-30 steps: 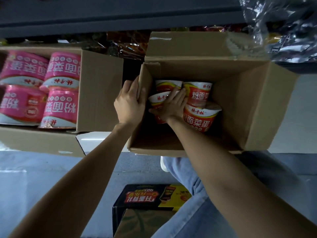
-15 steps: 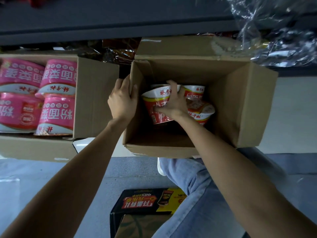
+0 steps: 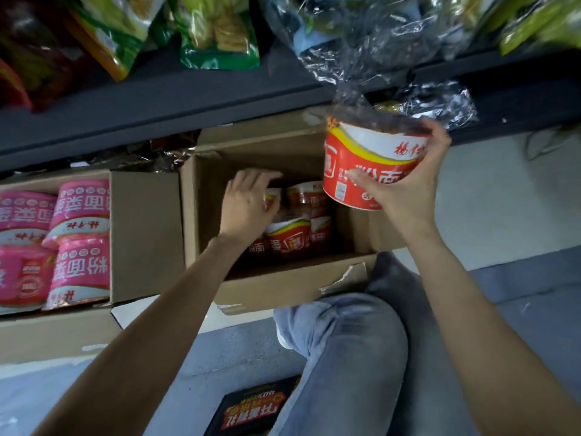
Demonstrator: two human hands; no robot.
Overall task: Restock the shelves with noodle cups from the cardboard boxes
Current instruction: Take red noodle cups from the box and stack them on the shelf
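One red noodle cup (image 3: pixel 371 165) is gripped by the right hand (image 3: pixel 405 187) above the open cardboard box (image 3: pixel 283 287), below the shelf (image 3: pixel 188 99). More cups (image 3: pixel 292 237) are left inside, where the left hand (image 3: pixel 248 202) is laid on them with fingers loosely curved.

Grey floor (image 3: pixel 518 303) bearing two open brown cardboard boxes (image 3: pixel 276 287) side by side, touching; dark flat printed carton (image 3: pixel 251 413) nearer. Dark shelf (image 3: pixel 176 99) above, loaded with green snack bags (image 3: pixel 217 29).

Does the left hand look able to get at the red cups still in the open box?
Probably yes. The left hand is already inside the open cardboard box, its fingers over the red noodle cups. The flaps stand clear, and the right hand holds its lifted cup up out of the way.
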